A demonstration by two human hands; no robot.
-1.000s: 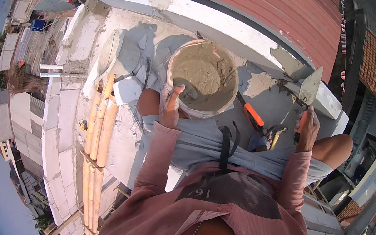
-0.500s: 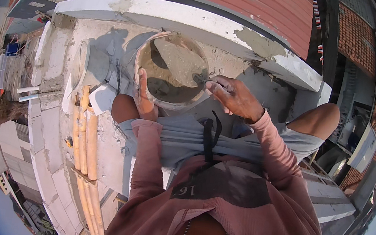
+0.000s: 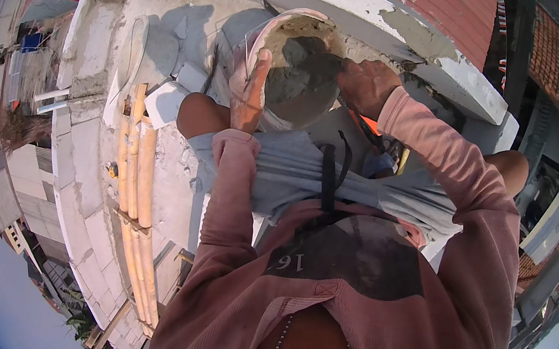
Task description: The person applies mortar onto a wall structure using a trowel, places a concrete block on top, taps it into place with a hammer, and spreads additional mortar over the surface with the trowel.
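A round bucket of wet grey mortar stands tilted in front of my knees. My left hand holds the bucket's near left side, its long fingers lying up along the wall at the rim. At the right rim, my right hand is closed around the handle of a trowel, most of which its fingers cover. The dark blade is down inside the bucket, against the mortar.
White blocks lie left of the bucket, with bamboo poles nearer me. A low white wall runs behind, before a red corrugated roof. An orange-and-black item lies below my right hand. Rooftops drop away on both sides.
The trowel blade, earlier lying broad and mortar-covered across the bucket, is now lower and dark inside it. My right hand has turned over the rim. The whole view has shifted.
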